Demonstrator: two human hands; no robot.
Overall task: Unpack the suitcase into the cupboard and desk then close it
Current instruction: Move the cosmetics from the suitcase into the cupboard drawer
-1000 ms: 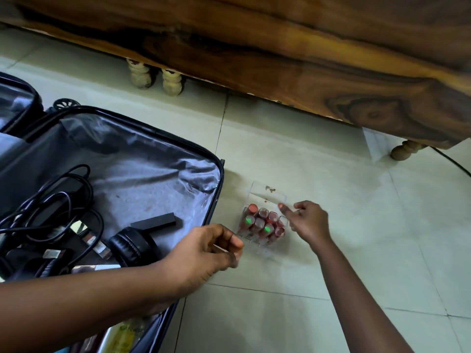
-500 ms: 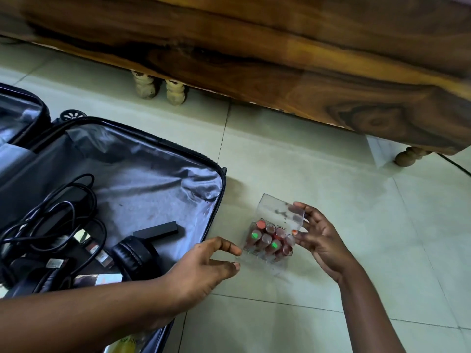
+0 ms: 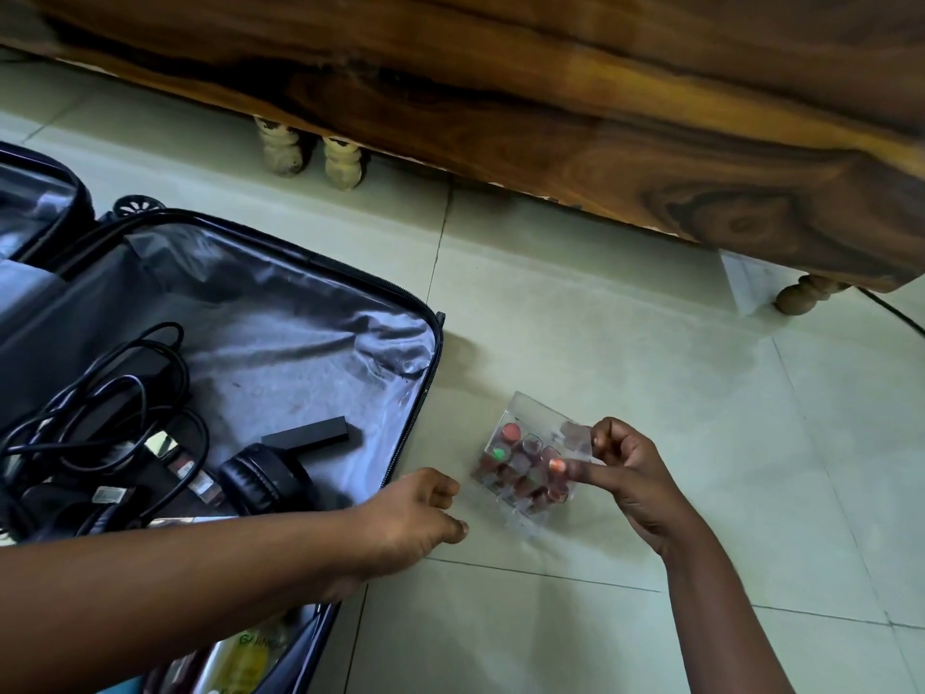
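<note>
The open black suitcase (image 3: 350, 275) lies on the floor at the left, its grey lining showing. Inside it are tangled black cables (image 3: 100, 393), black headphones (image 3: 265, 478), a small black box (image 3: 305, 435) and a yellow bottle (image 3: 245, 658) at the bottom edge. A clear plastic case (image 3: 520, 473) holding several lipsticks is tilted just above the floor tiles, to the right of the suitcase. My right hand (image 3: 630, 473) pinches its right edge with fingers and thumb. My left hand (image 3: 415, 513) hovers just left of the case with loosely curled fingers, holding nothing.
A large dark wooden piece of furniture (image 3: 550, 117) spans the top on turned legs (image 3: 280, 147). A white sheet of paper (image 3: 746, 283) lies beside its right leg (image 3: 801, 293). A black cord (image 3: 896, 318) crosses the floor at the far right. Pale floor tiles (image 3: 600, 343) lie between.
My right hand has lifted and tilted the clear lipstick case off the floor and now pinches it. My left hand has moved right, closer to the case.
</note>
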